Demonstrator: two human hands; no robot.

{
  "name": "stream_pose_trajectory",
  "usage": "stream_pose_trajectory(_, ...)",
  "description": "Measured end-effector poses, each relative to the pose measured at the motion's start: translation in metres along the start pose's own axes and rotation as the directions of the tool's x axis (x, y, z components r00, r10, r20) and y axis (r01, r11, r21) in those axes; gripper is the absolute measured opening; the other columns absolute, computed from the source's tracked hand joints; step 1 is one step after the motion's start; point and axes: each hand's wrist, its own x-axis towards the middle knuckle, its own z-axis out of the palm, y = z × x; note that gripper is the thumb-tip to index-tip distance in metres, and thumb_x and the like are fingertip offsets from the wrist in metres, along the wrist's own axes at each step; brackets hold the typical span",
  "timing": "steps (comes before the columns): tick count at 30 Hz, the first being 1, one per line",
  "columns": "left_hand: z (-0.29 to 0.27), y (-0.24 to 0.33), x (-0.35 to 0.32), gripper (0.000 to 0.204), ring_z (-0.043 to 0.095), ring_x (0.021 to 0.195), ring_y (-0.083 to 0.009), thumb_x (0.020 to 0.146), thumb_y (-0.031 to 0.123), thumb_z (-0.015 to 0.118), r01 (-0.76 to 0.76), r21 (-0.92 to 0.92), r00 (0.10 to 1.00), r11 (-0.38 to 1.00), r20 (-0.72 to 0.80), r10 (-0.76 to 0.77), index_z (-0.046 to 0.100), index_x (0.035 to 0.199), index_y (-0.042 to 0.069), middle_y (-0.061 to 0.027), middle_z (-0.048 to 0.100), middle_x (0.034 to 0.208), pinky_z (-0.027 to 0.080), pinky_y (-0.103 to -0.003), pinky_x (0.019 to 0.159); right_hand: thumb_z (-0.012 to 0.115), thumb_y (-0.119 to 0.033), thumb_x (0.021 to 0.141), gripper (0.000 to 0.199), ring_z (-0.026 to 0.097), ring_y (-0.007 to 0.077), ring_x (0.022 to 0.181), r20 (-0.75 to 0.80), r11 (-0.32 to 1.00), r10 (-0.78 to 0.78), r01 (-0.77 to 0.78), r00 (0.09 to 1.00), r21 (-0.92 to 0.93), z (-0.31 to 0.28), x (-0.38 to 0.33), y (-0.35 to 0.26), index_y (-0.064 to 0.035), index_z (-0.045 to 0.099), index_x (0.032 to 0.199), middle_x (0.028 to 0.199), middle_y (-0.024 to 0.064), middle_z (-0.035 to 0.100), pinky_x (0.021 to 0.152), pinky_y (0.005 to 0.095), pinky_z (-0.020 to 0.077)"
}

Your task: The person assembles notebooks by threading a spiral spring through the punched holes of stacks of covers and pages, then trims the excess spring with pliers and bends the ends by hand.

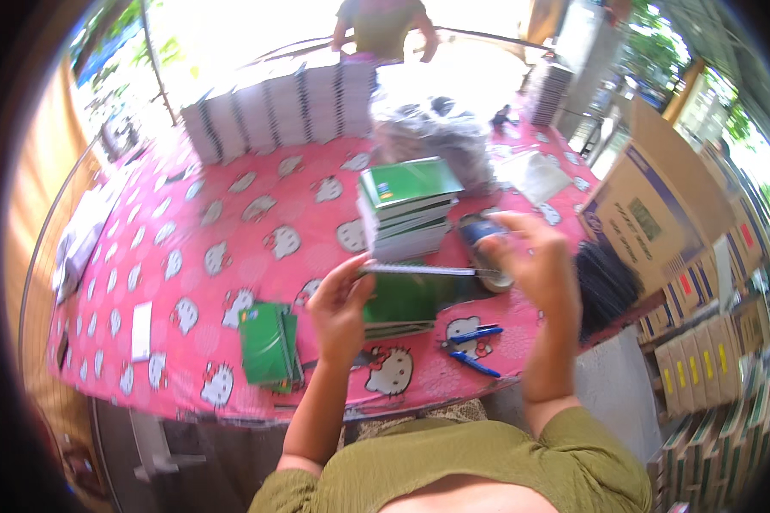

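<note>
My left hand [342, 299] is closed on the left end of a dark green notebook [406, 295]. A pale spiral binding [419, 270] runs along the notebook's upper edge. My right hand [535, 256] is raised past the binding's right end. Its curled fingers are smeared by motion, so what they hold, if anything, is unclear. Beside those fingers stands a dark blue container [479, 229]. A tall stack of green notebooks [412, 184] rises just beyond the held one. Nearer me lie blue-handled pliers [475, 350]. To the left of my left hand is a small pile of green notebooks [265, 346].
A pink patterned cloth [257, 184] covers the table. Tall stacks of bound books [282, 107] line its far side, near a plastic-wrapped bundle [436, 137]. A cardboard box [650, 205] and dark coils [606, 286] are at right. Another person [383, 30] stands beyond.
</note>
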Motion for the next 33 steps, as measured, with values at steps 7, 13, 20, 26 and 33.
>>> stream_pose_trajectory(7, -0.009, 0.003, 0.0, 0.029, 0.062, 0.082, -0.0124, 0.074, -0.013, 0.065, -0.054, 0.234, 0.996, 0.971, -0.052, 0.068, 0.068, 0.101, -0.003, -0.0099, 0.068, 0.09, 0.049, -0.024, 0.073, 0.072, -0.027, 0.072, 0.037, 0.064, 0.0328, 0.086, 0.85, 0.945, -0.155, 0.327, 0.503, -0.021, 0.064, 0.038, -0.061, 0.0016, 0.06, 0.091, 0.088, 0.0183, 0.064, 0.073, 0.0411, 0.0508)
stream_pose_trajectory(13, -0.019, -0.001, -0.002, 0.03, 0.063, 0.087, -0.0155, 0.077, -0.012, 0.063, -0.072, 0.215, 0.997, 0.974, -0.022, 0.079, 0.065, 0.105, -0.005, -0.0135, 0.067, 0.096, 0.051, -0.027, 0.081, 0.072, -0.023, 0.074, 0.038, 0.061, 0.0333, 0.097, 0.737, 0.937, -0.18, 0.342, 0.651, -0.074, 0.046, 0.028, -0.073, 0.002, 0.059, 0.1, 0.102, 0.0208, 0.062, 0.081, 0.0412, 0.0488)
stream_pose_trajectory(20, -0.004, 0.015, -0.001, 0.021, 0.063, 0.083, -0.0155, 0.074, -0.009, 0.071, -0.03, -0.017, 0.999, 0.999, -0.018, 0.03, 0.064, 0.093, -0.002, -0.0108, 0.067, 0.09, 0.051, -0.026, 0.075, 0.077, -0.016, 0.073, 0.05, 0.055, 0.0315, 0.106, -0.182, 0.906, -0.367, 0.395, 0.912, 0.151, 0.027, -0.042, -0.026, -0.0002, 0.054, 0.114, 0.116, 0.0165, 0.057, 0.089, 0.0405, 0.0444)
stream_pose_trajectory(26, 0.004, 0.04, -0.007, 0.024, 0.064, 0.086, -0.0236, 0.068, -0.009, 0.074, -0.473, 0.338, 0.874, 0.814, 0.061, 0.483, 0.058, 0.084, -0.001, -0.014, 0.064, 0.089, 0.052, -0.034, 0.082, 0.073, -0.029, 0.076, 0.051, 0.048, 0.0338, 0.114, 0.372, 0.999, 0.012, 0.002, 0.928, -0.038, 0.052, -0.15, 0.019, -0.0053, 0.054, 0.117, 0.125, 0.0169, 0.048, 0.094, 0.0451, 0.0381)
stream_pose_trajectory(33, 0.005, 0.031, -0.022, 0.025, 0.064, 0.079, -0.0215, 0.065, -0.004, 0.078, -0.628, 0.481, 0.776, 0.612, 0.326, 0.54, 0.061, 0.082, 0.001, -0.0123, 0.066, 0.082, 0.051, -0.038, 0.08, 0.067, -0.034, 0.077, 0.056, 0.035, 0.0316, 0.128, 0.408, 0.967, 0.108, -0.001, 0.906, -0.253, 0.056, -0.167, 0.032, -0.0076, 0.049, 0.123, 0.134, 0.0137, 0.041, 0.098, 0.0552, 0.0271)
